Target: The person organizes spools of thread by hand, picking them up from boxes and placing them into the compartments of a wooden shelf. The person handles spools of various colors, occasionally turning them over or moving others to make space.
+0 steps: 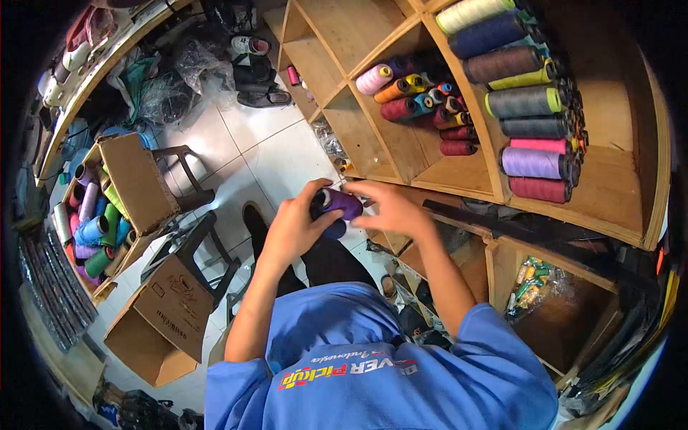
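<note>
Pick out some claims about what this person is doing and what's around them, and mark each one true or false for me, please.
1. The left hand holds a purple spool. True.
2. The right hand hangs down at the person's side. False: the right hand is up beside the purple spool.
3. In the wooden shelf, the top spool of the right-hand stack is pale yellow. True.
4. Every spool is on the wooden shelf. False: many lie in a cardboard box at the left.
5. The floor has pale tiles. True.
6. The person's shirt is red. False: the shirt is blue.
</note>
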A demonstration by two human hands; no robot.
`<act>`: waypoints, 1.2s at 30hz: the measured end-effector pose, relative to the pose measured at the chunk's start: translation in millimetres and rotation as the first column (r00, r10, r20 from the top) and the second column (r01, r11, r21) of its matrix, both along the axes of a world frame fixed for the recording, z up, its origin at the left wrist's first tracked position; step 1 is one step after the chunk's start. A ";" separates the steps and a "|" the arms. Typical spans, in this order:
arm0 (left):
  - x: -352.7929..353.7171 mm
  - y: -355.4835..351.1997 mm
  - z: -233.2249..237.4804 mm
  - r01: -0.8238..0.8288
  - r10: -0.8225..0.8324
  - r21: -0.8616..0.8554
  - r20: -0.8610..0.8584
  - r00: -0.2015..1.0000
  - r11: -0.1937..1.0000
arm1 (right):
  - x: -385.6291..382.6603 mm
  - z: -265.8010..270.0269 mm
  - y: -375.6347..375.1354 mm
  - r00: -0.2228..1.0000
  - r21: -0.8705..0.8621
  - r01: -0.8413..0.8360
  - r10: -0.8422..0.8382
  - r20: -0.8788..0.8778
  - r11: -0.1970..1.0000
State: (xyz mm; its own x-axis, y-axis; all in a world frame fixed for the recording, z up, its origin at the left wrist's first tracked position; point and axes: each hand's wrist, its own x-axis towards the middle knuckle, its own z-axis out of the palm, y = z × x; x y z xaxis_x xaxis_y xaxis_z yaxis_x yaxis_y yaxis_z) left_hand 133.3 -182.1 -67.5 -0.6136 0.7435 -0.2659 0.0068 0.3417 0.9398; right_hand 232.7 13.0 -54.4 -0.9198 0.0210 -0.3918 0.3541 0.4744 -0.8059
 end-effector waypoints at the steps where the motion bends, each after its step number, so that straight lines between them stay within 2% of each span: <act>1: 0.8 5.0 1.3 0.018 -0.018 0.003 0.006 1.000 1.000 | 2.7 -1.4 -10.8 0.993 0.149 -0.043 0.058 -0.099 0.988; 4: 0.8 13.6 -3.0 0.069 -0.069 0.001 -0.004 0.998 0.998 | 9.0 -7.9 -16.2 0.990 0.157 0.118 -0.103 -0.097 0.981; 5: 2.6 14.4 -5.1 0.041 -0.041 0.006 0.027 0.999 0.999 | 13.3 -15.1 -14.0 0.983 0.147 0.172 -0.160 -0.092 0.974; 6: 4.5 14.8 -6.7 0.014 -0.014 0.011 0.055 0.998 1.000 | 22.1 -31.7 -5.1 0.966 0.218 0.230 -0.195 -0.168 0.948; 7: 6.1 14.9 -8.3 -0.014 0.013 0.013 0.085 0.996 1.000 | 16.8 -25.5 3.3 0.949 0.213 0.313 -0.315 -0.024 0.925; 8: 6.6 13.2 -10.5 -0.030 0.029 0.009 0.133 0.991 1.000 | 10.4 -12.5 11.6 0.861 0.232 0.477 -0.503 0.067 0.848; 9: 5.4 10.7 -8.7 -0.019 0.024 -0.037 0.150 0.988 0.999 | 23.0 -50.4 36.7 0.799 0.299 0.591 -0.595 -0.091 0.749; 10: 2.1 7.8 -4.7 -0.007 0.020 -0.080 0.164 0.986 0.997 | 36.6 -96.3 74.4 0.719 0.326 0.683 -0.680 -0.143 0.653; 11: -0.5 4.2 -3.6 0.004 0.018 -0.124 0.179 0.984 0.992 | 26.9 -89.6 84.0 0.636 0.307 0.769 -0.721 -0.275 0.561; 12: 2.7 -1.5 -19.9 -0.014 0.027 -0.105 0.116 0.993 0.994 | 25.3 -104.6 102.3 0.553 0.255 0.833 -0.751 -0.360 0.491; 15: -1.7 -12.5 -22.2 -0.033 0.062 -0.168 0.170 0.984 0.985 | 18.3 -160.7 154.9 0.391 0.177 0.919 -0.863 -0.320 0.351; 17: -1.6 -22.0 -30.9 -0.054 0.081 -0.178 0.152 0.985 0.983 | 10.1 -183.7 169.1 0.369 0.205 0.928 -0.836 -0.406 0.311; 21: -3.7 -35.6 -37.2 -0.107 0.139 -0.190 0.163 0.977 0.976 | -12.7 -184.5 171.4 0.351 0.340 0.919 -0.803 -0.482 0.197; 25: 2.5 -42.2 -49.1 -0.165 0.202 -0.187 0.196 0.960 0.968 | -18.6 -180.6 163.7 0.336 0.383 0.912 -0.799 -0.499 0.145; 28: 0.7 -38.2 -43.5 -0.132 0.180 -0.217 0.219 0.959 0.967 | -17.6 -184.6 161.0 0.284 0.256 0.953 -0.766 -0.576 0.161; 31: 1.0 -31.3 -40.9 -0.095 0.138 -0.218 0.193 0.971 0.971 | -6.5 -197.3 164.3 0.248 -0.022 0.955 -0.838 -0.486 0.296; 34: 1.3 -20.2 -41.5 -0.114 0.142 -0.149 0.191 0.971 0.982 | 8.0 -180.4 139.9 0.428 0.250 0.897 -0.854 -0.295 0.363; 36: -1.6 -9.1 -40.6 -0.098 0.119 -0.148 0.140 0.983 0.984 | 19.9 -173.3 105.7 0.628 -0.127 0.752 -0.762 -0.157 0.647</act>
State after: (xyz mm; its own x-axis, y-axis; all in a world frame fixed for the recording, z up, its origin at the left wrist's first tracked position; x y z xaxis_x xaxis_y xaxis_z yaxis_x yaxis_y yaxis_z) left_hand 131.8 -191.2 -108.2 -0.6345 0.6237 -0.4565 -0.1732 0.4609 0.8704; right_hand 252.6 118.6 -227.7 -0.6400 0.7294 -0.2416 0.4192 0.0680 -0.9053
